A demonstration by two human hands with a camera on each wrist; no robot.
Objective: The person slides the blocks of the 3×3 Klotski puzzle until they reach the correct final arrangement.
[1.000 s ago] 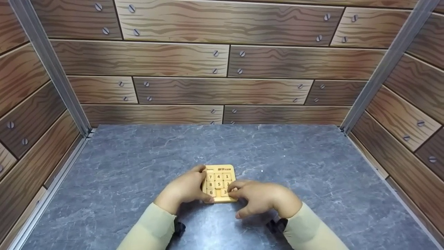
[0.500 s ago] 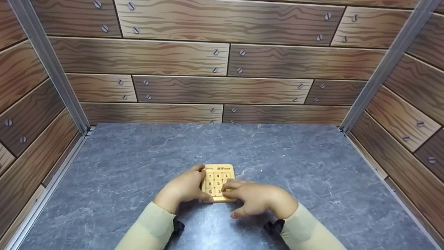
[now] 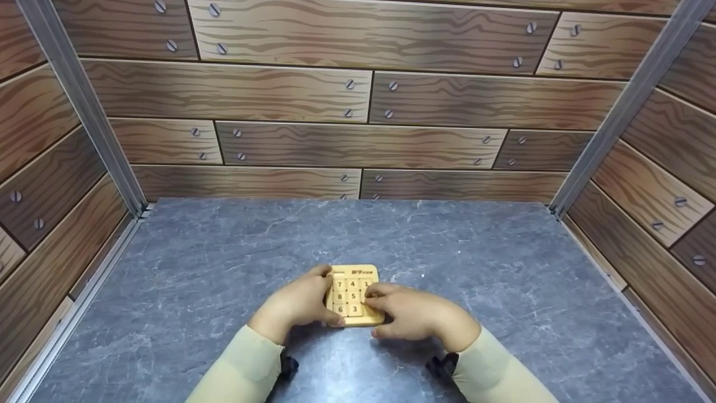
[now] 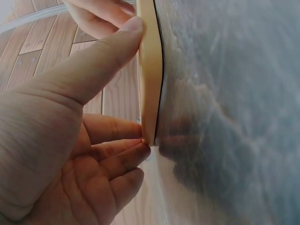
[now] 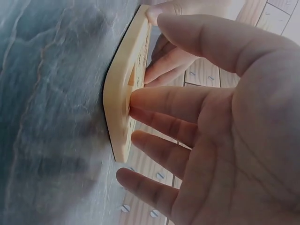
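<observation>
A yellow number slide puzzle lies flat on the table, with tiles 7, 4, 1, 8, 5, 6 and 3 readable in the head view. Its lower right cell is a gap. My left hand grips the puzzle's left side, thumb at the near edge and fingers at the far left corner; the left wrist view shows the thumb against the frame. Over the right column, my right hand touches the middle-row tile with extended fingertips, which hide its number. In the right wrist view the right thumb stays off the tiles.
The grey marbled tabletop spreads around the puzzle. Wood-patterned walls stand at the back and both sides, with metal posts at the corners.
Tile 3 has slid left beside tile 6, so the gap is now in the lower right corner. My right fingertips have shifted up to the middle row. The left hand keeps its grip.
</observation>
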